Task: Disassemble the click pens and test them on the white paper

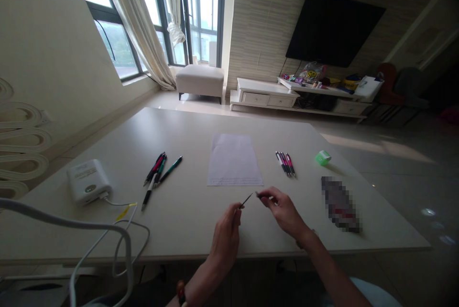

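Above the near part of the white table, my left hand (226,235) pinches a thin dark rod (245,200) that looks like a pen refill, its fine tip pointing up and to the right. My right hand (281,209) is closed on a small dark piece (258,195), perhaps a pen's grip end, just right of that tip. A small gap separates the two parts. Beyond my hands lies a sheet of paper (234,161) with lines of print along its near edge. Several click pens (286,164) lie side by side to its right.
More pens (156,173) lie loosely on the left of the table (179,230). A white power bank (89,181) with a looping cable (122,237) stands further left. On the right are a green-and-white small box (323,157) and a pixelated dark object (340,204).
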The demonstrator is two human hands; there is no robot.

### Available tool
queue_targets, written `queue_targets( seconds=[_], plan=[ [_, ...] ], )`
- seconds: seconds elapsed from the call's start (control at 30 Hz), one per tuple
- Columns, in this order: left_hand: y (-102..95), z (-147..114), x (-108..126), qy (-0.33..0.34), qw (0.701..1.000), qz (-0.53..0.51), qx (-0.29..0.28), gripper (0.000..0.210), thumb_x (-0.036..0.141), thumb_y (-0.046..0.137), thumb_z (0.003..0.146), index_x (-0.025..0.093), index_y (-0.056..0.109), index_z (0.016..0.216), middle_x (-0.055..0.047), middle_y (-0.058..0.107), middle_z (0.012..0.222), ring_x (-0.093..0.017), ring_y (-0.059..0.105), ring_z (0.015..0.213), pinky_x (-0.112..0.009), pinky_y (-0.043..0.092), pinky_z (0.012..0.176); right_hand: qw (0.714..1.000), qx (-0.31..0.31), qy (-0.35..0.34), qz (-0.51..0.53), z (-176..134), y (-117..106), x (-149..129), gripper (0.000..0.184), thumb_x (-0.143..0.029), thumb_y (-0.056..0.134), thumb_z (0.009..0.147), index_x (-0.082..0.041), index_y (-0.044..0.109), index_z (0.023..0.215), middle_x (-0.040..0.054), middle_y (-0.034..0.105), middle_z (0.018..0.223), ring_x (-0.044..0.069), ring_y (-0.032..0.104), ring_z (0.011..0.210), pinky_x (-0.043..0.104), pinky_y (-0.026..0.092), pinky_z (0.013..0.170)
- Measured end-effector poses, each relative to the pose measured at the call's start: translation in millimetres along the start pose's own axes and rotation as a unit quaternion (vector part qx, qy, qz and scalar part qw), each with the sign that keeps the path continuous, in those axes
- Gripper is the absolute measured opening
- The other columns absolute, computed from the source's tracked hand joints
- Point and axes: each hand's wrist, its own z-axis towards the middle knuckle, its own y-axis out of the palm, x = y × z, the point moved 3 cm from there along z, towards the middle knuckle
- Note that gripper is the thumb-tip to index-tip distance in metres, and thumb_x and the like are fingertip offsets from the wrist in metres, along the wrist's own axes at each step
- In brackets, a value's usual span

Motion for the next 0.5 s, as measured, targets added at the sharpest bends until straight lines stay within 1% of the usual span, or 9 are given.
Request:
queue_targets(
  seconds=[0.03,0.1,0.13,0.2,0.33,0.5],
  plan=[
    [0.6,-0.5,-0.1,0.002,1.000,0.003,-0.004,0.031,0.038,0.032,0.091,0.020,0.055,0.099,0.000,0.056,0.070,-0.014,0.053,0.063,-0.024,0.042,0.061,0.998,0.038,0.014,0.052,1.7,-3.0,-1.4,0.019,-0.033,0.054,0.084,-0.017,0.062,0.090,0.0054,0.064,0.082,0.016,0.057,0.069,0.030,0.047,0.065],
    [1.9,-1.5,-0.9,0.007,1.000,0.009,-0.011,0.030,0.037,0.031,0.091,0.020,0.055,0.100,-0.001,0.057,0.071,-0.014,0.054,0.065,-0.025,0.042,0.062,0.985,0.104,0.022,0.137,3.6,-7.1,-6.2,0.024,-0.038,0.055,0.082,-0.016,0.059,0.091,0.0059,0.065,0.082,0.014,0.056,0.063,0.030,0.048,0.061],
    [2.4,-1.8,-1.4,0.010,1.000,0.013,-0.012,0.030,0.037,0.031,0.091,0.020,0.055,0.100,-0.001,0.057,0.072,-0.015,0.054,0.066,-0.025,0.042,0.062,0.978,0.125,0.019,0.165,3.8,-7.8,-9.4,0.024,-0.039,0.056,0.082,-0.016,0.058,0.091,0.0064,0.065,0.083,0.014,0.057,0.063,0.030,0.049,0.061],
    [2.8,-2.2,-2.0,0.016,1.000,0.018,-0.010,0.030,0.036,0.031,0.091,0.021,0.055,0.101,-0.001,0.058,0.072,-0.015,0.055,0.066,-0.025,0.043,0.062,0.971,0.143,0.014,0.189,3.6,-6.4,-15.9,0.024,-0.039,0.058,0.081,-0.017,0.058,0.091,0.0072,0.065,0.086,0.015,0.058,0.065,0.030,0.050,0.061],
    [1.8,-2.0,-1.1,0.023,0.999,0.024,-0.006,0.030,0.035,0.032,0.091,0.020,0.056,0.102,-0.002,0.060,0.072,-0.015,0.056,0.066,-0.025,0.043,0.061,0.973,0.138,0.012,0.184,3.4,0.6,-23.7,0.024,-0.039,0.059,0.079,-0.017,0.058,0.088,0.0068,0.065,0.083,0.015,0.059,0.065,0.031,0.052,0.061],
    [2.8,-2.3,-2.1,0.023,0.999,0.031,-0.007,0.028,0.033,0.032,0.092,0.020,0.055,0.102,-0.003,0.063,0.078,-0.015,0.058,0.069,-0.026,0.045,0.063,0.981,0.081,0.023,0.175,2.3,16.1,-22.0,0.024,-0.038,0.060,0.078,-0.016,0.060,0.088,0.0077,0.067,0.083,0.017,0.062,0.070,0.031,0.052,0.064]
  ],
)
